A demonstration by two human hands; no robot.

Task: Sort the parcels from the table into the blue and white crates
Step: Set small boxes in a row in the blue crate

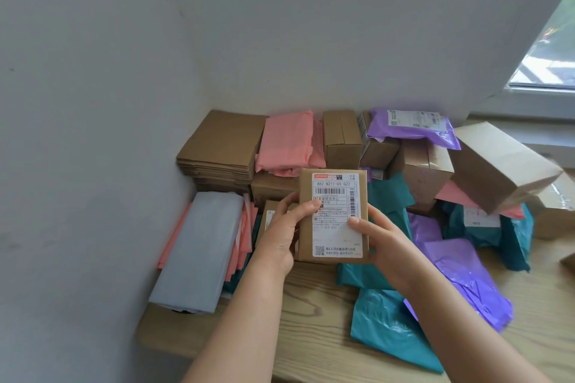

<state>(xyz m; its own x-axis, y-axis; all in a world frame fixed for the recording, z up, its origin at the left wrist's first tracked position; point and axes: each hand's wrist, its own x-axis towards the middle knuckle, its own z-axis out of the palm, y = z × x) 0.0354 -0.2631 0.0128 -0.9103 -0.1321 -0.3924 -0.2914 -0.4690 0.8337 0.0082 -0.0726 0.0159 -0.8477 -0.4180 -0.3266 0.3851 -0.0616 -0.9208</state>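
Observation:
I hold a small brown cardboard parcel point(334, 236) upright above the wooden table point(311, 336), its white shipping label facing me. My left hand point(284, 233) grips its left edge with the thumb on the label. My right hand point(378, 239) grips its right edge, thumb on the label too. Behind it lies a heap of parcels: brown boxes point(340, 138), pink mailers point(287, 143), teal bags point(389, 329) and purple bags point(460, 283). No blue or white crate is in view.
A stack of flat brown cardboard point(221, 146) sits in the back left corner. A pale grey bundle point(199, 249) lies on pink mailers by the left wall. A tilted large brown box point(501, 165) leans at the right, under a window point(547, 50).

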